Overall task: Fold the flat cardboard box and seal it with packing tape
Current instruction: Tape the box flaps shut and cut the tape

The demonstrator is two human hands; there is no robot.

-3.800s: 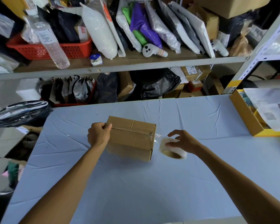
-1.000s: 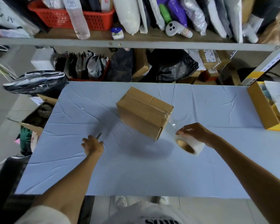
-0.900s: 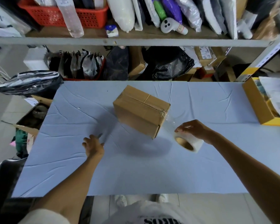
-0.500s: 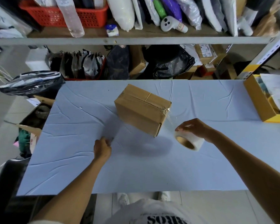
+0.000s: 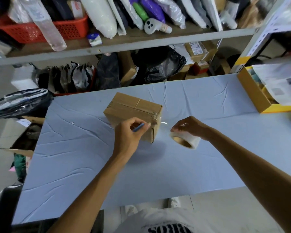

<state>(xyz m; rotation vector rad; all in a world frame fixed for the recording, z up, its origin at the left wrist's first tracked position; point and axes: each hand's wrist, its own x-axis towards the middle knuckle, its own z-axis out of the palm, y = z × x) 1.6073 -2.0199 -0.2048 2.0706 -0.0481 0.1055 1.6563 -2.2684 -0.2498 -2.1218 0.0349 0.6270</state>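
A closed brown cardboard box (image 5: 133, 108) stands on the light blue table (image 5: 158, 165), with clear tape along its top seam. A strip of clear tape (image 5: 164, 123) runs from the box's right end to a roll of packing tape (image 5: 186, 142). My right hand (image 5: 188, 126) grips the roll from above, just right of the box. My left hand (image 5: 129, 135) is in front of the box's near face and pinches a thin blue tool (image 5: 138, 127) that points toward the tape strip.
A yellow open box (image 5: 252, 95) with papers sits at the table's right edge. Shelves (image 5: 124, 44) with bags, a red basket and a bottle stand behind the table. A black plastic bag (image 5: 18, 103) lies off the left side.
My left hand picked the blue tool up from the table at the left and brought it right, up to the box's near corner. My right hand kept the roll beside the box.
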